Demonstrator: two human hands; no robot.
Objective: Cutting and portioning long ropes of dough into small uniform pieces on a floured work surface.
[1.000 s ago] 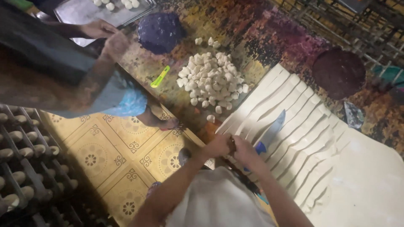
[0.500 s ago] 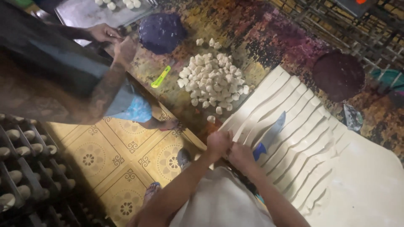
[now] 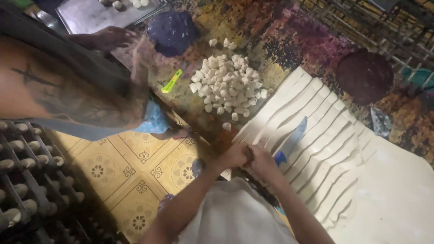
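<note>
Both hands have slid a bit left along the near edge of the dough. Left hand [image 3: 234,156] and right hand [image 3: 261,159] press together, fingers curled tight on the end of a dough strip [image 3: 289,115], I think. A blue knife [image 3: 291,140] lies just right of them. Cut dough pieces [image 3: 228,86] sit piled farther off on the worktop [image 3: 289,40].

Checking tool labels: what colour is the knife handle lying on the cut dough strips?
Blue, on the knife by the right hand; head view.
</note>
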